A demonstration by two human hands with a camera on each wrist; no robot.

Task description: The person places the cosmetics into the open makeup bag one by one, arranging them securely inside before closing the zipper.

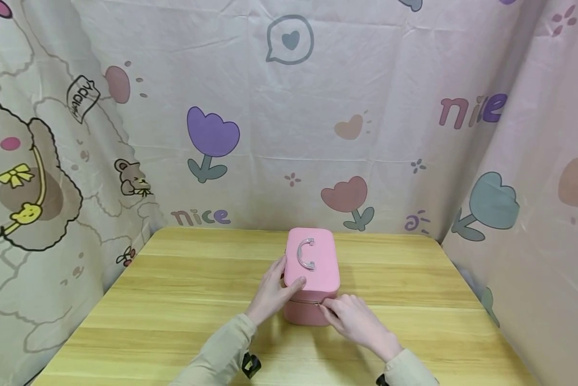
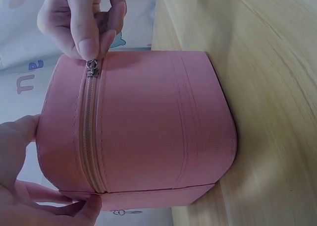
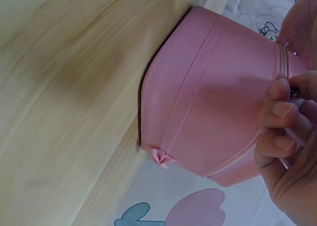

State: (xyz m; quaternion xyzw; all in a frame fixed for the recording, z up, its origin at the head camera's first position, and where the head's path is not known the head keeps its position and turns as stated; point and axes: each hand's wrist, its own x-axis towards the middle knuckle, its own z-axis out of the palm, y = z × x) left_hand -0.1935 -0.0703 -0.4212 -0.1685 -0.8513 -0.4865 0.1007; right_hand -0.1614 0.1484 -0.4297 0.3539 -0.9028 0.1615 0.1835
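Observation:
A pink cosmetic case (image 1: 320, 276) stands upright on the wooden table, its lid down and a silver handle (image 1: 300, 256) on top. My left hand (image 1: 271, 291) grips it at the left, thumb on the lid and fingers along the side. At the near right corner, my right hand (image 1: 358, 321) pinches the zipper pull between thumb and forefinger. The metal zipper slider (image 2: 92, 68) shows just under those fingertips in the left wrist view. From there the zipper (image 2: 89, 132) runs along the near side, its teeth meeting. The pull itself is mostly hidden by the fingers.
The light wooden table (image 1: 197, 279) extends around the case on all sides. A printed curtain (image 1: 289, 107) hangs behind it and at both sides. One small pink bow (image 3: 161, 157) sits low on the case's side.

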